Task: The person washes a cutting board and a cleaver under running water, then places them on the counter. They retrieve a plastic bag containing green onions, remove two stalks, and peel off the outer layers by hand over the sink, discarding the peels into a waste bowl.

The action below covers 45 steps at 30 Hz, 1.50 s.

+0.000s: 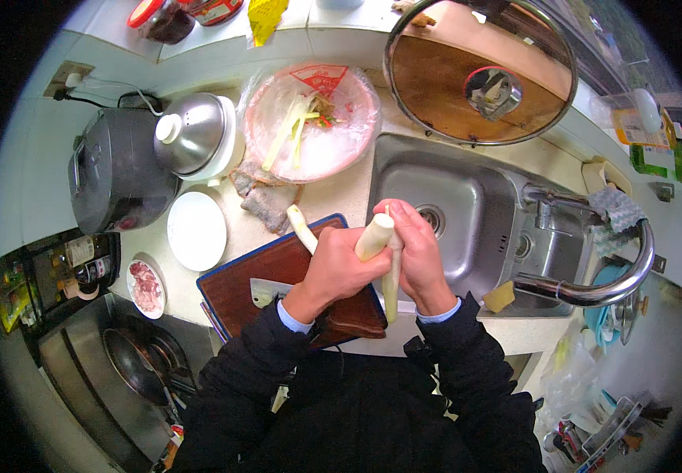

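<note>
My left hand (341, 266) grips a thick, pale peeled vegetable stalk (376, 233), its cut end pointing up. My right hand (415, 251) is closed around a second, longer stalk (391, 295) that tapers to a pale green end below. Both hands are close together above the front edge of the counter, between board and sink. Another pale stalk (301, 224) shows behind my left hand; whether it is held or lies on the board cannot be seen. Beneath my left forearm is a brown cutting board (240, 266) with a blue rim. A knife blade (264, 290) rests there, partly covered by my wrist.
A steel double sink (465, 177) with a faucet (601, 290) is at right. Behind the board are a grey cloth (267, 201) and a plastic-covered basin (329, 148) with scraps. A white plate (197, 230), a bowl of meat (147, 290) and a wok (131, 360) are left.
</note>
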Motion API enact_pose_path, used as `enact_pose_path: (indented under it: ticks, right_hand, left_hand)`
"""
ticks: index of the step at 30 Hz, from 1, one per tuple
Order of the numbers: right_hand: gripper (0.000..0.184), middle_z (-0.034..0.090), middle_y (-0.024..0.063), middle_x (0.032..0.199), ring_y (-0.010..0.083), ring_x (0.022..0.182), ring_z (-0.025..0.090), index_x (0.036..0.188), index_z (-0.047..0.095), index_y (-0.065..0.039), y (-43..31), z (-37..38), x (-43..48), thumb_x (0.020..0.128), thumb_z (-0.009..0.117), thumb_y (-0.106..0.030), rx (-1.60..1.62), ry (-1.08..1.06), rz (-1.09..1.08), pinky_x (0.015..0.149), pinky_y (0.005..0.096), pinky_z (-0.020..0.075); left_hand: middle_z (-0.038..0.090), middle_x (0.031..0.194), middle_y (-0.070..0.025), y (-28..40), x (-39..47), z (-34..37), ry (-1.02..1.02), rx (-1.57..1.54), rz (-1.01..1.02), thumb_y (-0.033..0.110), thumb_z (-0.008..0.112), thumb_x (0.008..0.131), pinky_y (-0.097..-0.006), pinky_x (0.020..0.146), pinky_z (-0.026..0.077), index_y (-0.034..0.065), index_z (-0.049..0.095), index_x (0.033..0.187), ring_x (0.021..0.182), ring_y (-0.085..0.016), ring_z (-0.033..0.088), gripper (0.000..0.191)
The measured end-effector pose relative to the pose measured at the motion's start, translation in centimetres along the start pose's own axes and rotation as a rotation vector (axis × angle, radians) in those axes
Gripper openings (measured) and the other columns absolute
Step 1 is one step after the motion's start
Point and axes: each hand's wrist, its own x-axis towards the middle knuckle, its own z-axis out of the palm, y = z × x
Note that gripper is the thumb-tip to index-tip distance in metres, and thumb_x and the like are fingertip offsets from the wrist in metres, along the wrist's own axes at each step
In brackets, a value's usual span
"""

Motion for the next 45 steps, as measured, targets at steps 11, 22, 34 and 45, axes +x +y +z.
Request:
enact_pose_path:
  ticks: [11, 22, 34, 45]
  right_hand:
    - [0.04, 0.061, 0.0049, 0.094, 0.0131, 0.085, 0.059, 0.115, 0.059, 0.0, 2.3, 1.4, 0.8, 0.109, 0.044, -0.036, 0.241, 0.085, 0.068, 0.08, 0.0291, 0.0501]
    - [0.049, 0.06, 0.0067, 0.093, 0.0175, 0.082, 0.06, 0.117, 0.058, 0.001, 3.4, 0.4, 1.0, 0.109, 0.039, -0.043, 0.266, 0.059, 0.057, 0.079, 0.0321, 0.0516]
    - [0.049, 0.057, 0.0042, 0.087, 0.0232, 0.095, 0.061, 0.112, 0.059, -0.002, 3.2, 0.8, 1.7, 0.108, 0.038, -0.047, 0.482, -0.063, 0.045, 0.091, 0.038, 0.0515]
    - [0.054, 0.051, 0.0021, 0.079, 0.0259, 0.094, 0.064, 0.111, 0.059, -0.002, 2.9, 1.1, 2.3, 0.109, 0.032, -0.049, 0.507, -0.143, 0.051, 0.101, 0.0448, 0.0502]
  left_hand:
    - [0.066, 0.067, -0.0052, -2.9, 0.0, -0.8, 0.045, -0.206, -0.03, 0.018, 0.072, 0.087, -0.0281, 0.057, 0.049, -0.0023, 0.071, 0.081, 0.062, -0.007, 0.06, 0.021]
    - [0.07, 0.081, -0.0019, -3.4, -0.7, -0.8, -0.013, -0.218, -0.064, 0.013, 0.073, 0.088, -0.025, 0.064, 0.051, -0.0022, 0.073, 0.09, 0.072, -0.007, 0.062, 0.016]
    - [0.069, 0.082, -0.0005, -3.6, -0.4, -0.3, 0.052, -0.331, -0.105, 0.012, 0.073, 0.087, -0.0247, 0.067, 0.051, -0.0012, 0.071, 0.09, 0.075, -0.007, 0.061, 0.014]
    - [0.071, 0.083, -0.0028, -3.1, -0.5, -1.5, 0.006, -0.234, -0.085, 0.014, 0.074, 0.088, -0.0259, 0.067, 0.052, -0.0011, 0.073, 0.09, 0.076, -0.007, 0.063, 0.015]
